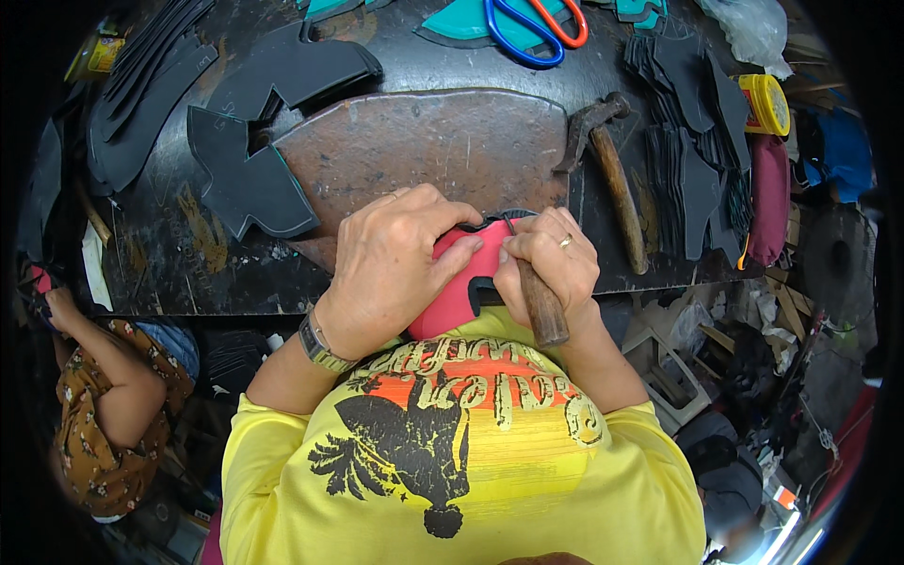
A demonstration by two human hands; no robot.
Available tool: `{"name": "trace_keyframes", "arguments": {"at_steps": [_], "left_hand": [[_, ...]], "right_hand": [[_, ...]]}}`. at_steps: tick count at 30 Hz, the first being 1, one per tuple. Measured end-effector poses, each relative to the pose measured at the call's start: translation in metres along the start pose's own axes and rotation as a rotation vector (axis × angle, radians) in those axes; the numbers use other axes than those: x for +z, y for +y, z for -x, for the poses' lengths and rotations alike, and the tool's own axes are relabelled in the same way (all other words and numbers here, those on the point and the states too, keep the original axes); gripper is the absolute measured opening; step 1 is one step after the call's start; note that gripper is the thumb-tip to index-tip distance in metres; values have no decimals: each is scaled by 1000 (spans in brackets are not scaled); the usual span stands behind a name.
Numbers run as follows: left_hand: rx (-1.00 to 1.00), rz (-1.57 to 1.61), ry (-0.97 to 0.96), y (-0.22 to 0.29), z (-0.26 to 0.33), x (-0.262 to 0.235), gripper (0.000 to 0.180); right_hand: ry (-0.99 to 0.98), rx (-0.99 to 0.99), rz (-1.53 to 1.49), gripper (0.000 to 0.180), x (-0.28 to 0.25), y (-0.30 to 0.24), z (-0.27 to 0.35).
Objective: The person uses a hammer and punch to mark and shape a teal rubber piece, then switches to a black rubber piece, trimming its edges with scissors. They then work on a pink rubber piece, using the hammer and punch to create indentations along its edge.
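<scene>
Near the table's front edge, my left hand point(400, 250) is closed, its thumb and fingers pinching the edge of a pink piece with black edging point(460, 287), which looks like a shoe upper. My right hand point(554, 259) is wrapped round a wooden-handled tool point(543, 306), its handle end pointing down toward my body. A thin dark metal part of it shows at the piece's top edge; I cannot tell its exact kind. The right fingers also rest against the pink piece. Behind both hands lies a worn brown board point(424, 141).
A hammer point(617, 184) lies at the board's right. Black cut pieces point(250, 174) are stacked left, with more black pieces point(692, 151) at right. Scissors point(523, 38) lie on teal pieces at the back. A yellow tub point(767, 105) stands far right. Another person's arm point(108, 363) is at left.
</scene>
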State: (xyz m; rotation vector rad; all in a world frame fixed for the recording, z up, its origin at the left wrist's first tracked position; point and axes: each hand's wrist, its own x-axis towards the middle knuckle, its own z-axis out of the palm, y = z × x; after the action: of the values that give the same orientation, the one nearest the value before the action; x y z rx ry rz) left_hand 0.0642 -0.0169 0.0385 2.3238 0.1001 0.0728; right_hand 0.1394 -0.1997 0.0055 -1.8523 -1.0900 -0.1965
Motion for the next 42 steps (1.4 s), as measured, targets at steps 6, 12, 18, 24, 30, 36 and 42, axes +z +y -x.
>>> {"name": "trace_keyframes", "arguments": {"at_steps": [6,12,18,24,30,36,42], "left_hand": [[-36,21,-57,2,-2,-6,19],[25,14,-70,2,-6,-5,24],[49,9,-84,2,-6,-7,19],[99,82,47,-3,-11,7,11],[126,67,82,-7,-10,12,9],[150,60,119,-9,-8,16,9],[212,29,172,-12,-6,20,8]], "right_hand": [[-25,87,-78,20,-6,0,1],[-59,111,-74,17,-10,0,-2],[-90,4,18,22,-8,-2,-5],[-36,18,-33,21,1,-2,1],[-28,37,-112,21,-4,4,8],[-18,1,-109,24,-3,6,10],[-2,-5,-49,24,1,3,11]]}}
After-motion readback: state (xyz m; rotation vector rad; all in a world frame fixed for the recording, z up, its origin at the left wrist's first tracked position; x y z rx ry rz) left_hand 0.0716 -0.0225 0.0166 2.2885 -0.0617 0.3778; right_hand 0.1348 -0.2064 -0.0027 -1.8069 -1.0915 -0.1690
